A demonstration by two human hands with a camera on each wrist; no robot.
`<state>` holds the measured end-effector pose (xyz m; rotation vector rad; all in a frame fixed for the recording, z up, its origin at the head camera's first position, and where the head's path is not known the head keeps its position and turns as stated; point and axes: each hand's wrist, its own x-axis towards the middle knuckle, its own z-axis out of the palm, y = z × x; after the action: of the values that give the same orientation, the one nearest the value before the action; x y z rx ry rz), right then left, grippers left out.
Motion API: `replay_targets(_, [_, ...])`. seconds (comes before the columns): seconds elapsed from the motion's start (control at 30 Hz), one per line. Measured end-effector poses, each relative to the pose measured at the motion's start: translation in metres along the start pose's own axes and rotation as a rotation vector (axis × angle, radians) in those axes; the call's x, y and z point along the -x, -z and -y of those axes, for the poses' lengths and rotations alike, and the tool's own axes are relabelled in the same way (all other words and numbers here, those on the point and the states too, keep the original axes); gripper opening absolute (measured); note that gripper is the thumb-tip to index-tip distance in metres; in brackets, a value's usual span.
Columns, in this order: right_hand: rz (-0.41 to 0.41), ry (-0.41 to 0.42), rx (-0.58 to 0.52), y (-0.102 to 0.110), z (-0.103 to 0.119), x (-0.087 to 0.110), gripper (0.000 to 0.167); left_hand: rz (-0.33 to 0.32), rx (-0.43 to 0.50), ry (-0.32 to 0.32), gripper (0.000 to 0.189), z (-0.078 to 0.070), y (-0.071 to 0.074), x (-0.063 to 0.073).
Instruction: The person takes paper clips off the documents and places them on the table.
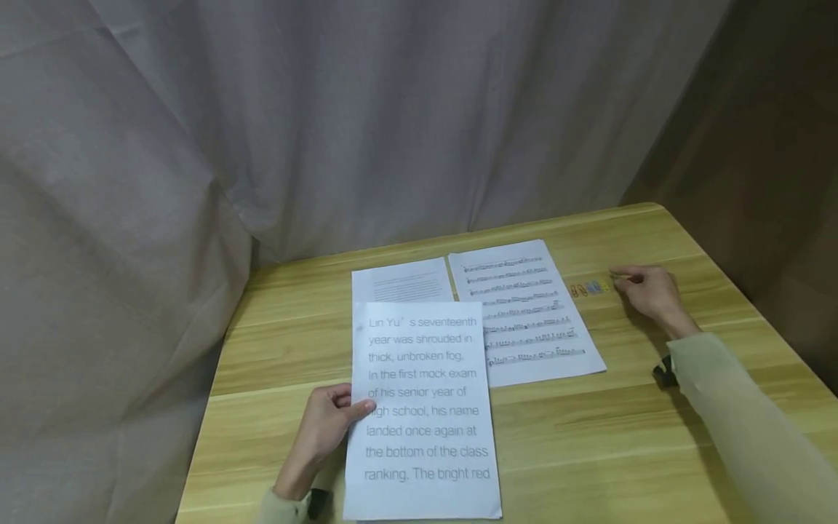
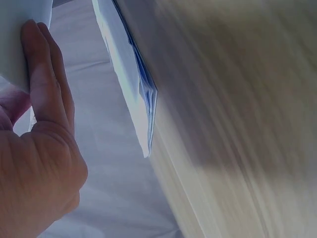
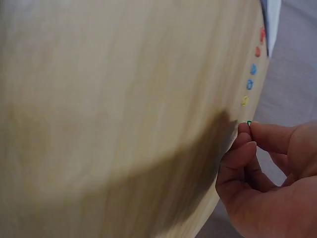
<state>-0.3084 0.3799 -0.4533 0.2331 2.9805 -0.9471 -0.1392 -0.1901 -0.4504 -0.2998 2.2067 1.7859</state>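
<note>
My left hand (image 1: 330, 418) grips the left edge of a printed sheet of paper (image 1: 425, 407), thumb on the front and fingers behind. The sheet is tilted up off the table and bears large English text. In the left wrist view its pale corner (image 2: 12, 49) shows between thumb and fingers. At the right, my right hand (image 1: 648, 295) pinches a small green paper clip (image 3: 249, 122) between thumb and fingertip. Beside it a row of paper clips lies on the table: red (image 3: 262, 34) ones, blue (image 3: 249, 85) ones and a yellow clip (image 3: 244, 101).
Behind the held sheet, a stack of text pages (image 1: 402, 280) lies partly covered. A sheet-music stack (image 1: 530, 313) lies to its right, left of the clips. The wooden table (image 1: 275, 327) ends at a grey curtain (image 1: 366, 131) at the back.
</note>
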Motion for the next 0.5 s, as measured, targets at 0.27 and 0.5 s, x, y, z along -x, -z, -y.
replay_targets(0.27, [-0.011,0.046,0.065,-0.006,-0.005,-0.010,0.029,-0.065,0.018,0.041,0.022,0.000,0.009,-0.001])
replay_targets(0.5, [-0.009,-0.003,0.073,-0.007,-0.003,-0.016,0.028,-0.127,-0.001,0.049,0.021,0.003,0.015,-0.003])
